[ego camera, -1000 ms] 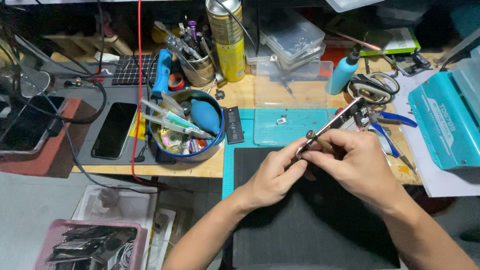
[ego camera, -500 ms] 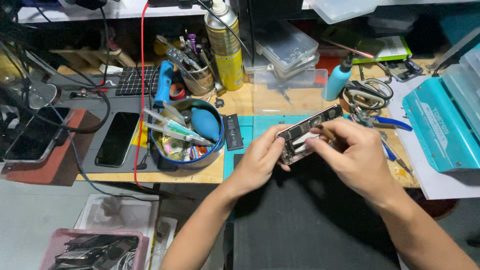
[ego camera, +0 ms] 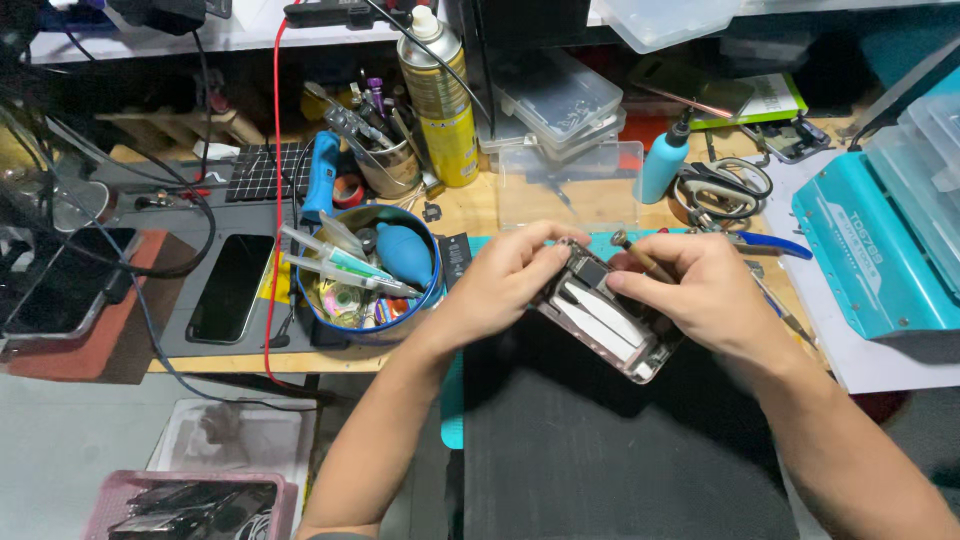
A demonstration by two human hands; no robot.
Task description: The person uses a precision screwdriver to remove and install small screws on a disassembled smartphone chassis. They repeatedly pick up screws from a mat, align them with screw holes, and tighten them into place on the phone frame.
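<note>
An opened phone body [ego camera: 606, 322] with white strips inside is held tilted above a black mat [ego camera: 600, 450]. My left hand [ego camera: 505, 280] grips its upper left edge. My right hand [ego camera: 700, 295] rests fingers on the phone's top right part and also holds a thin tool with a brown handle [ego camera: 640, 255] that points up and left.
A round blue tin [ego camera: 365, 275] full of syringes and a blue blower sits left of the hands. A phone [ego camera: 230, 288] lies on a grey pad further left. Yellow spray can [ego camera: 440, 95], clear boxes [ego camera: 560, 100], blue bottle [ego camera: 662, 160], teal machine [ego camera: 870, 240] at right.
The phone body has turned from edge-on to showing its open inside and come lower toward me. Both hands moved down and left with it.
</note>
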